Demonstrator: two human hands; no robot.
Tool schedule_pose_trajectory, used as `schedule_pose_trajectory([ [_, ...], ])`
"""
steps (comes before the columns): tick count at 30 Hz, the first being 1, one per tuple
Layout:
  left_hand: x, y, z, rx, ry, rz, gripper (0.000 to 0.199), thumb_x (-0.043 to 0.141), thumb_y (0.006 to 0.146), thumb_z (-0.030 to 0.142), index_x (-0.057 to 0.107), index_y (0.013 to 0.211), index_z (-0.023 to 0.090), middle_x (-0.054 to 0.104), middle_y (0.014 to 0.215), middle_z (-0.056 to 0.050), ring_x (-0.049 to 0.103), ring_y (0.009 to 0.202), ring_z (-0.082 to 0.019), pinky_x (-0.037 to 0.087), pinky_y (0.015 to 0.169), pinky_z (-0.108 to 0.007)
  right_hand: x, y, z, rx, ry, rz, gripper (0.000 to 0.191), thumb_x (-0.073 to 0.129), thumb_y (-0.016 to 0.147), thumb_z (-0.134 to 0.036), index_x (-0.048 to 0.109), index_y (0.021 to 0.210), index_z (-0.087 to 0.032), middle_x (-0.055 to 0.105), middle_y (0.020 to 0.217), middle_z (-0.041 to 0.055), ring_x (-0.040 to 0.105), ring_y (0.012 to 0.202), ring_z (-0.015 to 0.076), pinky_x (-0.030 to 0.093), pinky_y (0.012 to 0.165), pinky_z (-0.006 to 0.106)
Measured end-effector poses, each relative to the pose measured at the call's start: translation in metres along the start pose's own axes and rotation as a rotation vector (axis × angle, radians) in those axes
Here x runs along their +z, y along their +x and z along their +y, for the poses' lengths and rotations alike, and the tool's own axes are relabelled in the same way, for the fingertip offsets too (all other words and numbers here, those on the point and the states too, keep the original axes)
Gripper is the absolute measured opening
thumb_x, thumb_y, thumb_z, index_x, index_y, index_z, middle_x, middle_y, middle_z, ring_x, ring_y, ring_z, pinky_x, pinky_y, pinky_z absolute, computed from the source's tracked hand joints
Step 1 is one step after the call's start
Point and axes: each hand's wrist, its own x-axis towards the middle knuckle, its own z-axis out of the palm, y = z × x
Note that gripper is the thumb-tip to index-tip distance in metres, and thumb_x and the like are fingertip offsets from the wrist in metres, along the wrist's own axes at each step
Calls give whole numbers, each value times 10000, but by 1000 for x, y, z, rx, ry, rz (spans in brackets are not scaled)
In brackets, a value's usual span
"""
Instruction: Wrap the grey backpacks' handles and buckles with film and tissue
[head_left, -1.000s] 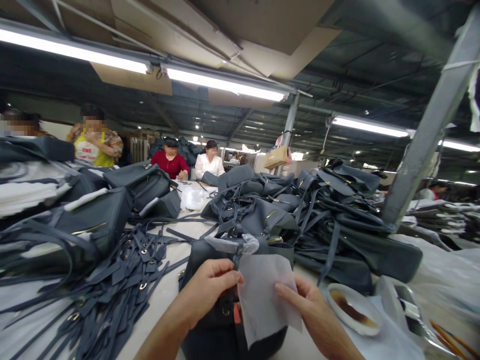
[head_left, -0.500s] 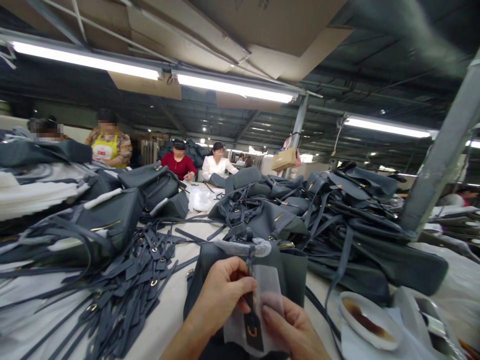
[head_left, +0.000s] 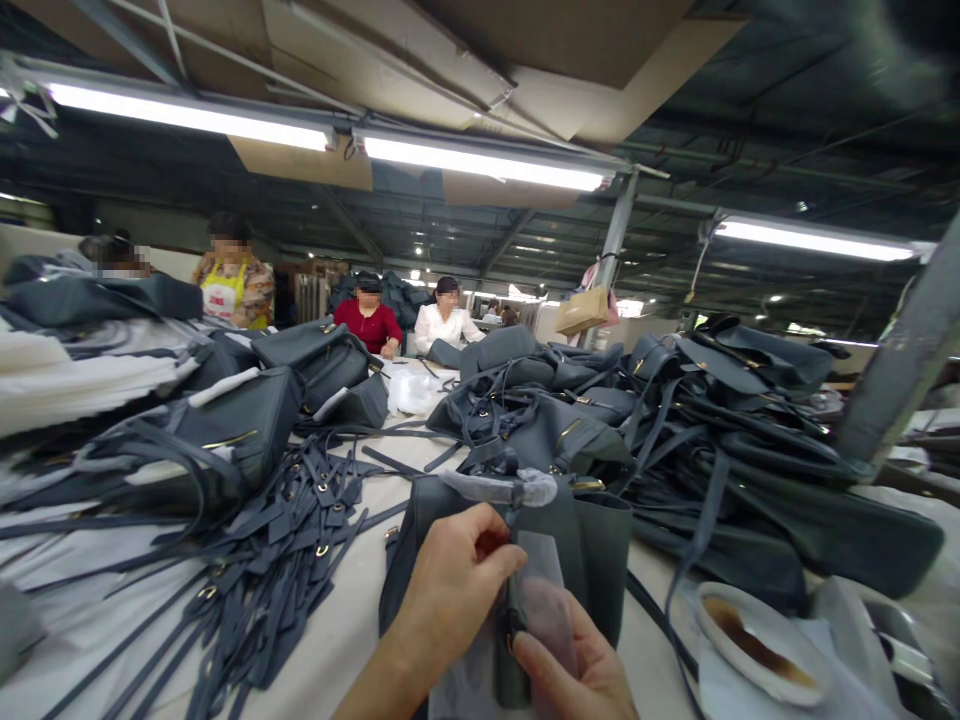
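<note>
A dark backpack-like leather bag [head_left: 592, 540] stands in front of me, its top handle [head_left: 536, 490] wrapped in translucent film. My left hand [head_left: 465, 575] is closed in a pinch at the upper part of a dark buckled strap [head_left: 512, 688] hanging down the bag's front. Lower down, my right hand [head_left: 577, 660] grips that strap by its buckle, thumb in front. A translucent plastic sheet [head_left: 541, 560] lies behind the strap and is caught between the right hand's fingers. The fingers hide part of the buckle.
Loose straps with gold buckles [head_left: 281, 560] lie in a heap at left. Dark bags [head_left: 247, 430] crowd the left, and more bags [head_left: 750, 480] pile at right. A white dish with brown residue [head_left: 761, 645] sits near right. Several people, one in red [head_left: 367, 325], are across the table.
My right thumb has moved up and onto the buckle, which showed uncovered before. The left hand stays pinched on the strap. The whole view has shifted slightly.
</note>
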Motion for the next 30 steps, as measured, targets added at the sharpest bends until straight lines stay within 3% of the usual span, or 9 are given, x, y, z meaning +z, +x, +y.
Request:
schedule_pose_trajectory([
  [3, -29, -5, 7, 9, 387, 30, 303, 551, 823, 391, 575, 599, 189, 595, 566, -9, 567, 563, -160, 359, 526, -251, -1, 0, -8, -17, 14, 45, 567, 921, 557, -388, 697, 1044, -202, 785, 863, 54, 730, 810, 235, 550, 769, 314],
  [5, -48, -5, 4, -124, 415, -74, 453, 465, 864, 520, 572, 582, 183, 600, 525, -35, 572, 498, -168, 357, 484, -248, -2, 0, -14, -29, 24, 24, 581, 920, 560, -375, 695, 1068, -205, 789, 903, 64, 733, 858, 253, 550, 800, 331],
  [9, -63, 2, -19, -339, 108, -428, 692, 421, 751, 793, 643, 658, 145, 669, 611, -112, 602, 476, -194, 397, 430, -253, -6, 1, -24, -5, 45, -50, 595, 909, 579, -364, 683, 1111, -220, 787, 941, 69, 729, 888, 266, 543, 813, 341],
  [11, -56, 5, -31, -309, -95, -576, 768, 454, 674, 862, 676, 685, 127, 691, 686, -134, 610, 507, -192, 422, 460, -263, -8, 2, -25, 33, 67, -66, 605, 904, 581, -367, 675, 1122, -225, 786, 928, 67, 729, 896, 280, 542, 824, 364],
  [13, -44, 7, -39, -254, -309, -613, 788, 523, 603, 883, 697, 714, 122, 694, 718, -120, 615, 549, -186, 449, 517, -271, -11, 2, -25, 47, 86, -64, 620, 907, 568, -373, 672, 1121, -220, 786, 912, 69, 725, 916, 294, 536, 855, 390],
  [17, -19, 5, -36, -210, -498, -446, 662, 699, 575, 763, 713, 781, 135, 676, 741, -48, 590, 629, -155, 434, 589, -238, -14, 3, -26, -17, -5, 10, 608, 902, 576, -396, 675, 1104, -196, 782, 925, 81, 720, 912, 291, 536, 854, 383],
  [20, -7, 2, -24, -197, -471, -320, 473, 781, 611, 560, 708, 784, 125, 649, 702, -22, 551, 610, -140, 384, 554, -223, -15, 2, -27, -58, -71, 43, 590, 890, 596, -417, 673, 1099, -197, 779, 915, 77, 721, 878, 289, 551, 820, 382],
  [24, 6, 0, -12, -208, -386, -190, 340, 764, 623, 446, 638, 677, 134, 577, 605, 7, 505, 569, -137, 352, 518, -234, -13, 3, -25, -60, -62, -13, 598, 895, 583, -427, 680, 1095, -205, 781, 895, 67, 726, 864, 283, 552, 828, 369],
  [30, 30, 4, -29, -228, -568, -100, 353, 788, 555, 431, 585, 591, 145, 491, 529, 38, 394, 527, -101, 295, 527, -245, -18, 0, -19, -53, -86, 16, 569, 886, 588, -453, 694, 1068, -215, 782, 858, 61, 724, 805, 276, 561, 750, 339],
])
